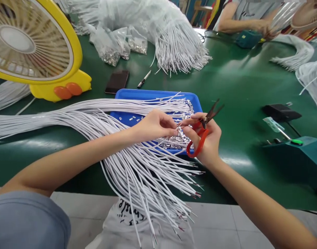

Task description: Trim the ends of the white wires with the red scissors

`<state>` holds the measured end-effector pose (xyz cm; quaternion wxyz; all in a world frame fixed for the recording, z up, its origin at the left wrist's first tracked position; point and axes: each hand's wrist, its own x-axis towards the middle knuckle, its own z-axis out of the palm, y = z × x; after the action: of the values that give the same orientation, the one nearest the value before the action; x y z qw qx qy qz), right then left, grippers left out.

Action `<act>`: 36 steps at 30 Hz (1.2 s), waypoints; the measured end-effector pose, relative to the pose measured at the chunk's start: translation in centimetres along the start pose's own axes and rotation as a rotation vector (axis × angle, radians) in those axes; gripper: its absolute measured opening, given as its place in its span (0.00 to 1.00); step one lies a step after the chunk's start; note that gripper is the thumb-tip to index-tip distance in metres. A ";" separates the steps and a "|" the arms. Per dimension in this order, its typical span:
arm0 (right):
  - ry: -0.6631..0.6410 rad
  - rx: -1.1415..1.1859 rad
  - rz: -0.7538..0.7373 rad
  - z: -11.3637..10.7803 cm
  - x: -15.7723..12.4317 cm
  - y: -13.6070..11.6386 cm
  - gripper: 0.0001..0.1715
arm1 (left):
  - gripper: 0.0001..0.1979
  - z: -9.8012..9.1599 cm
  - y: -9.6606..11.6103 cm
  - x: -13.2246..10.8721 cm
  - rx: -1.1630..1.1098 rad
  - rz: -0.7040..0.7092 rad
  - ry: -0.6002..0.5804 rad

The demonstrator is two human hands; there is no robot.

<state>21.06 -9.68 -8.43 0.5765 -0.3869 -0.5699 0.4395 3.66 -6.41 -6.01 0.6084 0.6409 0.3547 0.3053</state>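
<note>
My left hand (158, 126) pinches the end of a white cable over a blue tray (155, 93). Scissors with red handles (200, 147) hang on my right hand (209, 138), their dark blades slightly apart and pointing up and away. The fingertips of my right hand meet the same cable end, close to my left fingertips. Small silver metal pieces (183, 135) lie in the tray below both hands. A large bundle of white cables (132, 166) runs from the left, part across the tray and part over the table's front edge.
A yellow fan (78, 52) stands at the left. Behind the tray are a phone (117, 82), a pen (144, 79), bags of metal parts (109, 52) and a cable pile (176, 45). A green machine (298, 155) sits at right. Another person's arm (233, 26) shows at the back.
</note>
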 end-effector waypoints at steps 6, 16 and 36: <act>0.060 -0.070 0.018 0.4 0.1 -0.3 0.19 | 0.04 0.0 -0.1 -0.2 0.076 0.029 0.033; -0.003 -0.161 -0.107 0.2 0.2 -0.6 0.16 | 0.06 -0.1 -0.1 -0.2 0.091 0.110 0.056; 0.033 -0.225 -0.282 -0.2 0.3 -0.8 0.12 | 0.07 0.1 0.3 -0.4 0.076 0.146 0.112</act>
<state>21.26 -9.66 -7.57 0.5947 -0.3723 -0.6546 0.2816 3.52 -6.81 -5.67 0.5390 0.6695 0.3520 0.3705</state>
